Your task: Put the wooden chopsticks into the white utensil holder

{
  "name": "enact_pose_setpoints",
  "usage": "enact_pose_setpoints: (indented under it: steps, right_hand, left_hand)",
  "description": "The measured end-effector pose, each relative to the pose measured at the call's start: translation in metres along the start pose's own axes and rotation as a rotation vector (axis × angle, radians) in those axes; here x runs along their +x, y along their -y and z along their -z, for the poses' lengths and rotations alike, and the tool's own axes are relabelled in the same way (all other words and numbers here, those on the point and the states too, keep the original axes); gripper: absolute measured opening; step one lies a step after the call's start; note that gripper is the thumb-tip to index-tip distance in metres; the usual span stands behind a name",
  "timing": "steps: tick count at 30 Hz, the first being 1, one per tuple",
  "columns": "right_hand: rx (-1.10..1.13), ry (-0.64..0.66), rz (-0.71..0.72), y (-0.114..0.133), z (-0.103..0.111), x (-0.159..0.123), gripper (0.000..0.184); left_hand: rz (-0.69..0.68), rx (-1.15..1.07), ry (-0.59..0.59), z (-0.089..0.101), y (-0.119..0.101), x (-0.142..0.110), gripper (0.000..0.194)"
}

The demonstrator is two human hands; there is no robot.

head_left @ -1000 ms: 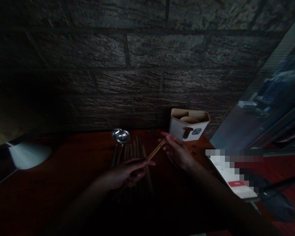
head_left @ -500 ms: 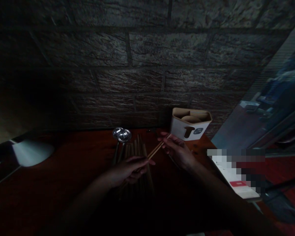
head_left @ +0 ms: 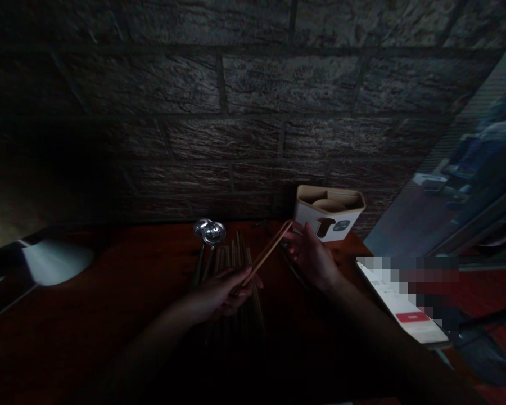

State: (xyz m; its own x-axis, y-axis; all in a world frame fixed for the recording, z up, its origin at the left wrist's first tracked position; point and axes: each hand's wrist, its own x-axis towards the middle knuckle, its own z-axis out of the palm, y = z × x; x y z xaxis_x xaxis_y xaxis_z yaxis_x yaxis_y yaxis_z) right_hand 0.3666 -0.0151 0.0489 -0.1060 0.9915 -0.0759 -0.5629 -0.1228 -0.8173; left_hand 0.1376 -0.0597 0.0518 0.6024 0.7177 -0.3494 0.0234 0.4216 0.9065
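Observation:
My left hand is closed around the lower part of a pair of chopsticks, which slant up and to the right. Close to their tips, my right hand has its fingers parted and grips nothing that I can see; whether a fingertip touches the sticks is unclear. Beneath and behind my left hand, several more chopsticks lie side by side on the table. Left of those rest two long-handled metal ladles, one of them with holes in its bowl. Deep shadow hides much of the near area.
A white and tan holder with compartments stands against the brick wall, behind my right hand. A pale conical object is at the left of the wooden table. A white printed sheet or box lies at the right edge.
My right fingers have loosened from the chopstick tips and spread. The pair in my left hand now points up more steeply. Everything else stays in place.

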Motion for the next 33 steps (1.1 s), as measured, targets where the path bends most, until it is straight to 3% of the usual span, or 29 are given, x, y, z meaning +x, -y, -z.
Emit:
enact_pose_setpoints:
  steps: [6, 13, 20, 25, 27, 31, 33]
  right_hand:
    - [-0.136, 0.086, 0.061, -0.008, -0.001, -0.002, 0.033]
    - [-0.065, 0.019, 0.04, -0.012, -0.002, 0.0, 0.038]
    - [0.155, -0.121, -0.003, -0.001, 0.007, 0.007, 0.032]
    - [0.047, 0.043, -0.026, -0.003, -0.001, -0.002, 0.03]
    - [0.052, 0.054, -0.048, -0.005, -0.004, -0.004, 0.026]
    - [0.148, -0.049, -0.029, -0.003, -0.001, 0.0, 0.03]
    - [0.086, -0.099, 0.006, -0.003, 0.002, 0.002, 0.033]
  left_hand:
    - [-0.003, 0.068, 0.003, 0.0, -0.002, -0.002, 0.042]
    - [0.009, 0.059, -0.063, 0.004, 0.004, 0.001, 0.043]
    - [0.021, 0.008, 0.014, 0.011, 0.001, -0.003, 0.037]
    - [-0.005, 0.008, -0.06, 0.015, 0.002, 0.0, 0.041]
    - [0.0, 0.027, -0.064, 0.015, 0.001, 0.001, 0.045]
    - [-0.004, 0.025, -0.093, 0.016, -0.002, 0.001, 0.045]
    - [-0.084, -0.043, -0.136, 0.017, -0.005, 0.002, 0.042]
